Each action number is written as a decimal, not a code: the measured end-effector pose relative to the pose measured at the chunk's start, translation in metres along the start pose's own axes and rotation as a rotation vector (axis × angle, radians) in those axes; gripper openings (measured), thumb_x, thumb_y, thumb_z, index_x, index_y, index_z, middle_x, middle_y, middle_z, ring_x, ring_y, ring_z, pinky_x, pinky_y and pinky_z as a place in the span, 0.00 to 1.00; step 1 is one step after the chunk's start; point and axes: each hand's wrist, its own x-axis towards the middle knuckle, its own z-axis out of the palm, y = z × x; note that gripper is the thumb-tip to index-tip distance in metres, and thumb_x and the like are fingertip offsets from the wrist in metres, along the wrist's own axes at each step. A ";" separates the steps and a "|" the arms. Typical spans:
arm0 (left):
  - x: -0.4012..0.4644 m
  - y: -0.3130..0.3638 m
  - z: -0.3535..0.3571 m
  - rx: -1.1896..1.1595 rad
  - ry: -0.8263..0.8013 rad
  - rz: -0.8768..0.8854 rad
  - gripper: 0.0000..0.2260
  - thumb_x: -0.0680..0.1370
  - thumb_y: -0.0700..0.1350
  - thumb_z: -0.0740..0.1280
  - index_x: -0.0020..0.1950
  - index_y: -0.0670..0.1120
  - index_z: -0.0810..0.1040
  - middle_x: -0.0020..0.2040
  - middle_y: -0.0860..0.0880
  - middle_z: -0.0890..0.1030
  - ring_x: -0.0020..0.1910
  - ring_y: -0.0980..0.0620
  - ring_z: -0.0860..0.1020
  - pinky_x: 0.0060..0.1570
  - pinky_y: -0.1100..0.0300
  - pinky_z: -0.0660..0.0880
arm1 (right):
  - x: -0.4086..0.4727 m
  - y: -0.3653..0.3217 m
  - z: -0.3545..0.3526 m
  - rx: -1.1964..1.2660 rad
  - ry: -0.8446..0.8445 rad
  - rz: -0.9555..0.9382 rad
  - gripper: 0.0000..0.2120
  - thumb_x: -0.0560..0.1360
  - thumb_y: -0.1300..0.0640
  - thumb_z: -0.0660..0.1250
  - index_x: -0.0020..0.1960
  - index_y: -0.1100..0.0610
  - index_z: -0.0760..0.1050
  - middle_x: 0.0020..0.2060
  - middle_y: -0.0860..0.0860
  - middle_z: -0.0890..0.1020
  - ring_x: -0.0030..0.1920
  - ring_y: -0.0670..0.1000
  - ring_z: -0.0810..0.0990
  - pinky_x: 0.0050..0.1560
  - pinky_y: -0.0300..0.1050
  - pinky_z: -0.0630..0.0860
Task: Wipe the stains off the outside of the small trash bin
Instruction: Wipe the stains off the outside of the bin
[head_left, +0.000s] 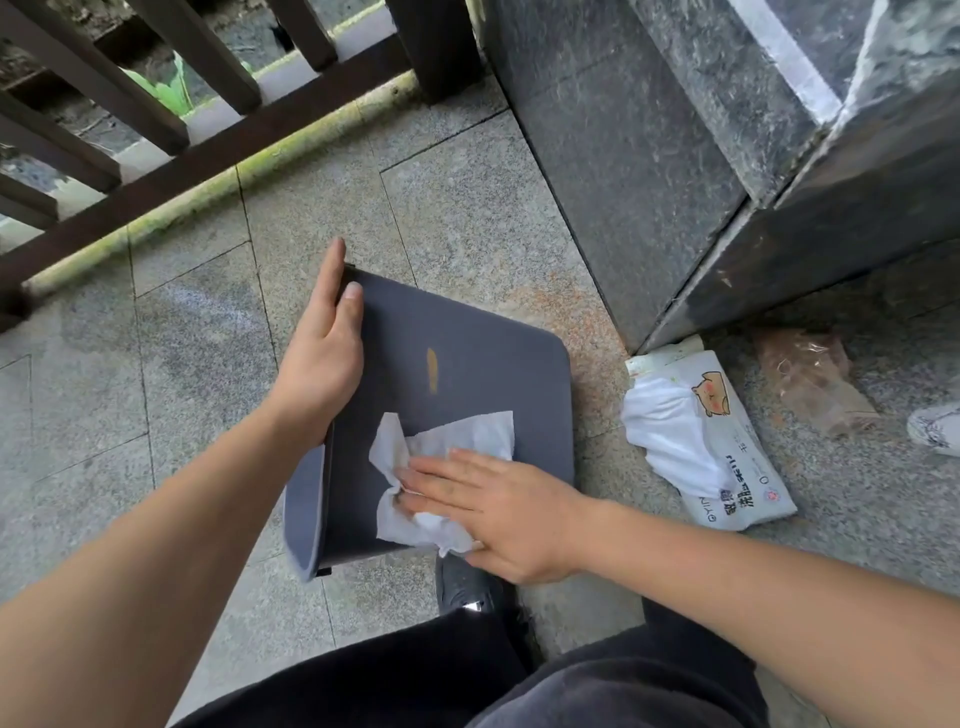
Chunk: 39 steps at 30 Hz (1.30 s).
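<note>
The small dark grey trash bin (483, 374) lies on its side on the stone floor, its broad side facing up. A yellow-brown stain (431, 368) runs across that side near the middle. My left hand (324, 353) grips the bin's left edge, thumb on top and fingers over the rim. My right hand (498, 509) lies flat, fingers spread, pressing a crumpled white wipe (441, 452) against the bin's near part, below the stain.
A white pack of wipes (711, 441) with a cartoon animal lies on the floor to the right, a wipe sticking out. Behind it a dark stone pillar (675, 182) and a crumpled plastic bag (810, 379). A brown wooden railing (182, 156) runs along the upper left. My shoe (462, 582) sits under the bin.
</note>
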 end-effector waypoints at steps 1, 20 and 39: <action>0.001 0.001 0.001 0.007 0.002 0.012 0.22 0.86 0.50 0.54 0.81 0.57 0.56 0.72 0.70 0.57 0.61 0.87 0.52 0.56 0.86 0.48 | -0.002 0.010 -0.001 -0.020 0.001 -0.001 0.34 0.78 0.47 0.56 0.81 0.56 0.54 0.81 0.51 0.53 0.82 0.51 0.49 0.81 0.51 0.46; 0.001 0.012 0.013 0.047 -0.027 0.044 0.22 0.86 0.53 0.53 0.80 0.60 0.55 0.75 0.67 0.58 0.70 0.74 0.54 0.59 0.85 0.49 | 0.047 0.053 -0.042 0.581 0.605 0.830 0.28 0.79 0.51 0.50 0.73 0.67 0.66 0.67 0.64 0.73 0.69 0.61 0.70 0.71 0.59 0.65; -0.005 0.005 0.007 0.002 0.037 0.008 0.21 0.87 0.50 0.52 0.81 0.53 0.58 0.79 0.58 0.60 0.70 0.72 0.55 0.62 0.82 0.48 | -0.033 0.000 0.006 0.418 0.201 0.444 0.30 0.80 0.57 0.57 0.81 0.51 0.54 0.79 0.50 0.62 0.80 0.46 0.57 0.76 0.54 0.63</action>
